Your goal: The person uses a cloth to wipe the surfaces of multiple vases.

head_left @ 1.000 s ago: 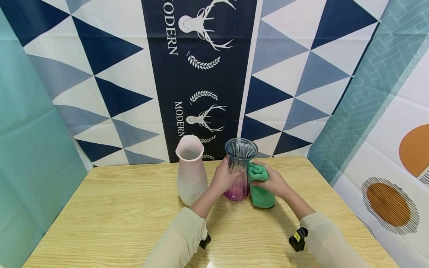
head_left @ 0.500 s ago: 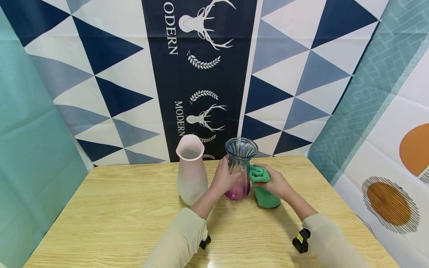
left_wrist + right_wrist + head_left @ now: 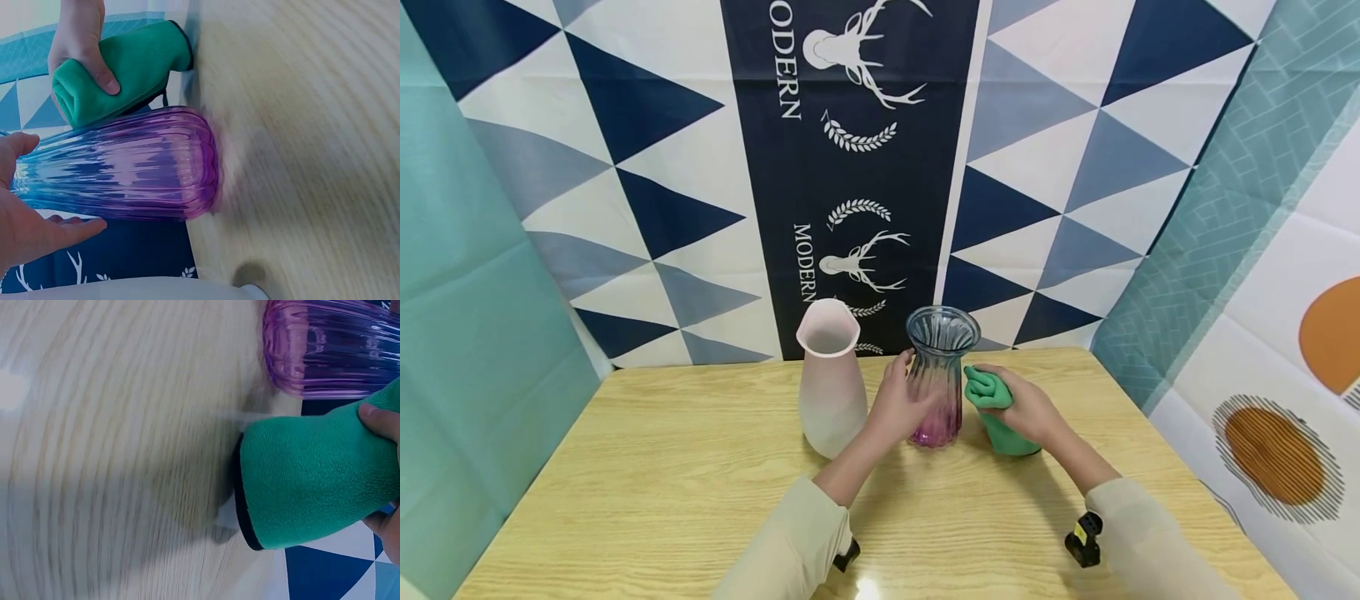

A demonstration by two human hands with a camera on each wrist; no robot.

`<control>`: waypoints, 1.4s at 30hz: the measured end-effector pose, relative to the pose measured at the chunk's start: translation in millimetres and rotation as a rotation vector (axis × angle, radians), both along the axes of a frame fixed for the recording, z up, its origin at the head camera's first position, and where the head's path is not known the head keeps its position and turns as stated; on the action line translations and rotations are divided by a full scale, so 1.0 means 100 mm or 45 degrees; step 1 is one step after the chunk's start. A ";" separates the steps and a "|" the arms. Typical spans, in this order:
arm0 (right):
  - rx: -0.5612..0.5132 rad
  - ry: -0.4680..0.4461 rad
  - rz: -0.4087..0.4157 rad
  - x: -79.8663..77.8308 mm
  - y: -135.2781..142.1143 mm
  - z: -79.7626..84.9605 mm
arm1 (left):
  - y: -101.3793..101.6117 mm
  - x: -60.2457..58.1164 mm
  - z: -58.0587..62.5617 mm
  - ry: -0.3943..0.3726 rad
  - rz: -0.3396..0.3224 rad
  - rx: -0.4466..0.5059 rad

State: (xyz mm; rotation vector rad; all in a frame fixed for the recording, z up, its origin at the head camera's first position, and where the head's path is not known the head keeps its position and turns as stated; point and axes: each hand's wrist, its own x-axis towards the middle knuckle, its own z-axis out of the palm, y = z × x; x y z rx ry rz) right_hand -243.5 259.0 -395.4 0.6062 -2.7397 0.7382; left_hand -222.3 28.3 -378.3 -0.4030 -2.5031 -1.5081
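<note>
A ribbed glass vase (image 3: pixel 950 392), blue at the top and purple at the base, stands upright on the wooden table. Around its left side is my left hand (image 3: pixel 898 410), fingers spread; in the left wrist view a gap shows between the lower finger and the glass (image 3: pixel 125 169). My right hand (image 3: pixel 1032 410) grips a folded green cloth (image 3: pixel 988 390) with a dark edge, just right of the vase and apart from it. In the right wrist view the thumb presses on the cloth (image 3: pixel 312 475), whose lower edge hangs close to the tabletop; contact is unclear.
A tall pale pink and white vase (image 3: pixel 832 404) stands directly left of my left hand. The light wooden table (image 3: pixel 662 483) ends at a patterned wall cloth (image 3: pixel 857 167) behind, with hanging fabric on both sides.
The green cloth, held in my right hand, has moved right, away from the glass vase. My left hand's hold on the vase has loosened and it has shifted slightly left.
</note>
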 end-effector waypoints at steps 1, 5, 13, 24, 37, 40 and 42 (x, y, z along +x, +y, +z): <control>0.022 0.006 -0.001 0.00 0.01 0.00 | -0.01 0.02 0.00 -0.007 -0.003 -0.007; 0.113 0.032 0.010 0.00 0.02 -0.01 | -0.03 0.07 -0.01 -0.009 -0.025 -0.026; 0.340 0.226 0.063 -0.01 0.03 -0.10 | -0.13 0.16 0.00 0.033 -0.077 -0.023; 0.606 0.459 0.112 0.03 0.08 -0.25 | -0.28 0.35 -0.03 0.043 -0.140 -0.043; 0.521 0.233 0.120 0.09 0.08 -0.35 | -0.50 0.60 0.00 0.069 -0.199 -0.124; 0.519 0.196 0.119 0.10 0.08 -0.37 | -0.58 0.69 0.02 0.086 -0.199 -0.154; 0.515 0.174 0.117 0.11 0.08 -0.38 | -0.65 0.74 0.03 0.088 -0.203 -0.166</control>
